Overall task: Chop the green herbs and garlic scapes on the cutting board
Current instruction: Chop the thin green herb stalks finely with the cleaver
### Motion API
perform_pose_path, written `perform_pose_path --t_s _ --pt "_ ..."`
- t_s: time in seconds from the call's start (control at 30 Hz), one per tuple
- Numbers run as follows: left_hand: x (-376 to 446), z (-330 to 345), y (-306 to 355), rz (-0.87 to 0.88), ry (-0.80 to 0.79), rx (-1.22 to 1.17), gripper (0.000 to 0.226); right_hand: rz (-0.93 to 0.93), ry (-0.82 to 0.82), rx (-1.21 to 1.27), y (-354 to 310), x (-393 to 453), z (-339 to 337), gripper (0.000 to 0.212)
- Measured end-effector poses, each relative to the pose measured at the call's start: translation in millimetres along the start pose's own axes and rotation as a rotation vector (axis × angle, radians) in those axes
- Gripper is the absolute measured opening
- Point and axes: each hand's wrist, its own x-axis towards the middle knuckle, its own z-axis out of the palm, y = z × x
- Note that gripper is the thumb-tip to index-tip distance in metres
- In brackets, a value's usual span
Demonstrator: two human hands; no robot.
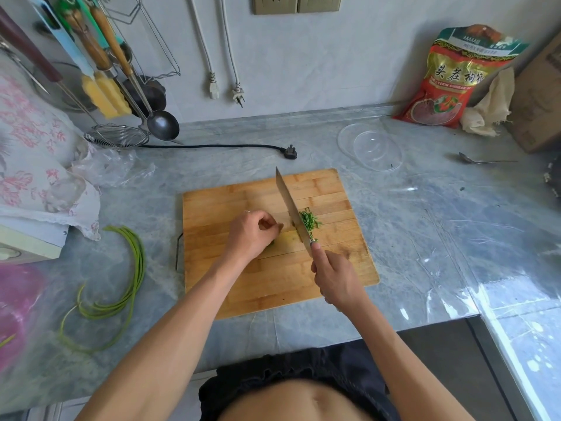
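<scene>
A bamboo cutting board (267, 287) lies on the grey counter. My right hand (337, 278) grips the handle of a long knife (290, 205) whose blade slants across the board. To the right of the blade lies a small pile of chopped green herbs (310, 220). My left hand (253, 233) rests on the board left of the blade with fingers curled, holding down a bit of green that is mostly hidden under it. A bunch of long garlic scapes (127, 287) lies on the counter left of the board.
A clear plastic lid (368, 150) and a metal spoon (482, 160) lie behind the board to the right. A red bag (455, 77) leans on the wall. A black plug and cord (290, 151), a wire strainer (117, 136), hanging utensils and a floral cloth (36, 153) fill the left.
</scene>
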Motion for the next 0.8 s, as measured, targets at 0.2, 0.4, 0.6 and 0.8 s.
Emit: perform_pose_path --t_s 0.2,0.4,0.6,0.8 --pt "-7.6 -4.4 -15.8 -0.066 -0.084 -0.058 0.042 0.019 -0.028 -0.023 0.6 -1.0 -5.8 0.062" --pt "-34.5 -6.6 -31.0 -0.188 0.027 -0.126 0.02 0.021 -0.063 -0.007 6.5 -6.9 6.9 0.063" --pt "-49.7 -3.8 -38.4 -0.178 0.109 -0.129 0.015 0.028 -0.089 -0.025 4.5 -9.4 11.9 0.065" --pt "-60.3 16.5 -39.9 -0.032 0.187 0.123 0.014 -0.036 -0.15 -0.157 -0.4 -10.5 16.7 0.073"
